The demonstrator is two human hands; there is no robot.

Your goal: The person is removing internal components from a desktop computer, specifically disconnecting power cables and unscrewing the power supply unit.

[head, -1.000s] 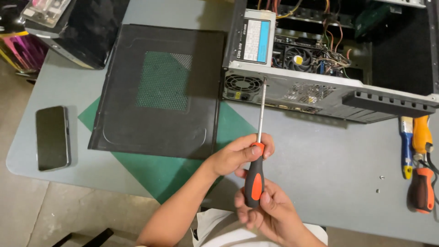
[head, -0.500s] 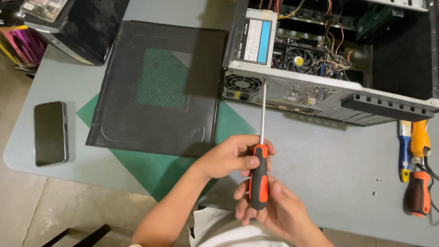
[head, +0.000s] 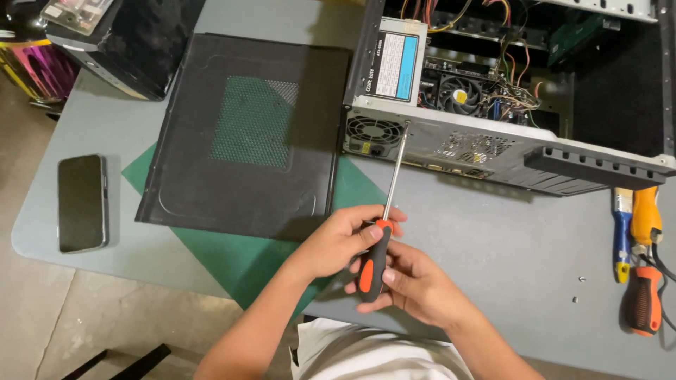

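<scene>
A long screwdriver (head: 386, 211) with an orange and black handle points away from me, its tip touching the rear panel of an open computer case (head: 486, 144) near the power supply fan grille. My left hand (head: 338, 239) grips the top of the handle. My right hand (head: 408, 285) wraps the lower part of the handle from beneath. The case lies on its side on a grey table (head: 493, 246), with wires, a fan and a power supply showing inside.
The black side panel (head: 246, 134) lies flat on a green mat (head: 239, 257) to the left. A dark phone (head: 82, 203) rests near the table's left edge. At the right lie a brush (head: 621, 232), orange-handled tools (head: 644, 295) and small screws (head: 581, 279).
The view has shifted slightly. Both hands stay on the screwdriver handle, and the shaft has tilted a little so its tip now rests on the case's rear panel.
</scene>
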